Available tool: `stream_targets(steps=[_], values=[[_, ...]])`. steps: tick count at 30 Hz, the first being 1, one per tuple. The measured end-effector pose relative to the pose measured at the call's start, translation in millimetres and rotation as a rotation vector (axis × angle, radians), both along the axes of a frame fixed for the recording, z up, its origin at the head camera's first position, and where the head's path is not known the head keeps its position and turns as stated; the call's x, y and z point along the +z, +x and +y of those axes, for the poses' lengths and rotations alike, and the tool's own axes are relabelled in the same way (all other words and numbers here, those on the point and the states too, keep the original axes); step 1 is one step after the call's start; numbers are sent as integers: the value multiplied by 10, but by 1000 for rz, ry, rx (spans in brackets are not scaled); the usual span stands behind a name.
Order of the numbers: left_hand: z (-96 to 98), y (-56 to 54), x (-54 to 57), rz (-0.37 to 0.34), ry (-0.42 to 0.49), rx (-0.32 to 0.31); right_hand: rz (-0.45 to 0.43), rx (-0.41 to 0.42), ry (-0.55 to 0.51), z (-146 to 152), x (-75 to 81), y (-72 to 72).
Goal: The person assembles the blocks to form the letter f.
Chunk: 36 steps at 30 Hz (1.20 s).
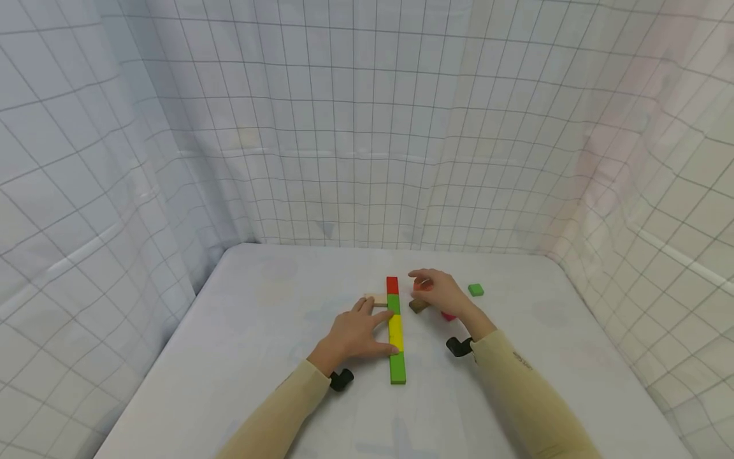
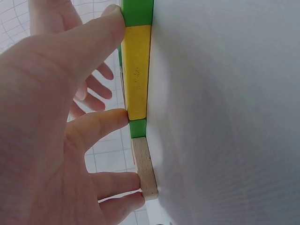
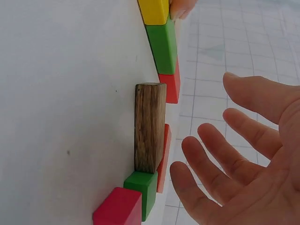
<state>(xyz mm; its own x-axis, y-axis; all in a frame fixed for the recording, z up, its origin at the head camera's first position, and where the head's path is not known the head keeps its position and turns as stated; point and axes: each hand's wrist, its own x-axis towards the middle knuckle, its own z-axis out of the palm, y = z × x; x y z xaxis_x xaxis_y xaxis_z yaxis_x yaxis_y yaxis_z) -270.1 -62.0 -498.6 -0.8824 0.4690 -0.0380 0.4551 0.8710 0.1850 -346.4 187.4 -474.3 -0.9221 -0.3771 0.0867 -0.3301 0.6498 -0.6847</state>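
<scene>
A straight row of flat blocks runs away from me: a near green block, a yellow block, a far green block and a red block. Beside the far green one lies a pale wooden block, pointing left. My left hand is spread along the row's left side. Its thumb touches near the joint of green and yellow, one finger meets the yellow block's far end, and two fingers rest against the pale block. My right hand hovers above loose blocks, fingers apart, holding nothing.
Under and around the right hand lie a dark brown wooden block, an orange-red block and a pinkish-red block. A small green block sits farther right. Grid-patterned white curtains surround the white table.
</scene>
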Motion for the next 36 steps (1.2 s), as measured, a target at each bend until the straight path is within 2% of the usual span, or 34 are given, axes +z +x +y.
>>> stream_targets(steps=[4,13,23,30,36], values=[[-1,-2,0,-4,-4,3,-25,-28,-16,22,-44,77],[-18,21,27,3,15,-11,-2,-48,-22,1,-150,161],[-20,19,13,31,3,-12,107,-37,103,11,-242,152],[-31,47,41,15,33,-16,92,-61,136,66,-310,154],[-13,55,21,6,25,-4,122,-77,185,88,-324,186]])
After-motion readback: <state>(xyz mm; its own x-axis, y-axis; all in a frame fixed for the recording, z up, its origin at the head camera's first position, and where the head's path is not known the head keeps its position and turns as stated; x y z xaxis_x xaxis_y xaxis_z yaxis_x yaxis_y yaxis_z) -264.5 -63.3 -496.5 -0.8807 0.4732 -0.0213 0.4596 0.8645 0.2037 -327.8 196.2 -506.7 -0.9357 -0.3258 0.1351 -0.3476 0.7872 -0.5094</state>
